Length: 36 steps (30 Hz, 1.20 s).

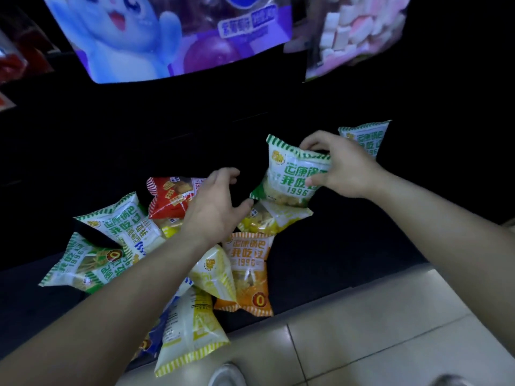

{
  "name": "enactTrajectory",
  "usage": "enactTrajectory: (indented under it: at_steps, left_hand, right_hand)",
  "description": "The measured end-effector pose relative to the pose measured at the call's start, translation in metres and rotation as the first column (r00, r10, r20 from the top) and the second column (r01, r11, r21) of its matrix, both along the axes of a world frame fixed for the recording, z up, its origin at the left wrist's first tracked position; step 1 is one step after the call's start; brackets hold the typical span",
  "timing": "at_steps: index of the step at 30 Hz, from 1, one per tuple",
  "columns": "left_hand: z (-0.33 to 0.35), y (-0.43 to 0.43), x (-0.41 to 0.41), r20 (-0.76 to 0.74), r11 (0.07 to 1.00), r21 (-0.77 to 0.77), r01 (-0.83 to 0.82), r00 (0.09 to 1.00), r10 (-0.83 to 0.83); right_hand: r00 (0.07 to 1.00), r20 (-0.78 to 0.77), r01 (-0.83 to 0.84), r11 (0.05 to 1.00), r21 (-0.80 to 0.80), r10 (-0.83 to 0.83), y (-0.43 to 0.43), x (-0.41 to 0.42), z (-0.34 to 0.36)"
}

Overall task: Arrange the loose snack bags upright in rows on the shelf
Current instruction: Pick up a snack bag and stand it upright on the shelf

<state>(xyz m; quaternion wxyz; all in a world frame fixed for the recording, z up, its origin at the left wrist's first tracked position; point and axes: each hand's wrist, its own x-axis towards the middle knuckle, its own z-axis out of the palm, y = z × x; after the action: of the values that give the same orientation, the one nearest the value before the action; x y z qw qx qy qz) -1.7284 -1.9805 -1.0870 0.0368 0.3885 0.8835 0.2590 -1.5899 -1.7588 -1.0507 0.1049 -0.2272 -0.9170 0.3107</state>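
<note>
On the dark shelf point(348, 246), lower the green bag point(289, 176), pinched at its top by the right hand point(341, 168) right of centre, upright beside the standing bag point(367, 135) at far right, steadying its base with the slack, empty left hand point(214, 207) hovering above the heap point(245, 268) lower left.

both bare forearms stretched forward. left hand point(214, 210) hovers palm down, fingers loosely curved, thumb out, holding nothing. right hand point(344, 169) pinches the top of a green snack bag point(289, 179), thumb in front.
</note>
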Motion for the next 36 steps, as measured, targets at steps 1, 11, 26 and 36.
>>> enactTrajectory:
  at_steps: [1,11,26,36]
  left_hand:
    - [0.005,0.009,0.005,0.006,0.999,0.045,0.008,1.000,-0.008]
    - [0.001,0.093,0.068,0.091,0.952,-0.105,0.287,0.956,-0.278]
    - [-0.056,0.233,0.087,0.179,0.999,-0.011,0.043,0.983,-0.041]
    - [-0.075,0.337,0.089,0.176,0.999,0.022,-0.026,0.984,0.022]
  right_hand:
    - [0.999,0.039,-0.024,0.999,0.023,0.023,0.003,0.009,0.001]
    - [0.980,0.174,-0.108,0.991,0.075,0.094,0.032,0.076,-0.024]
    - [0.955,0.247,0.181,0.982,-0.060,-0.161,0.106,0.173,-0.113]
    - [0.961,0.201,0.230,0.955,-0.186,-0.192,0.118,0.177,-0.142]
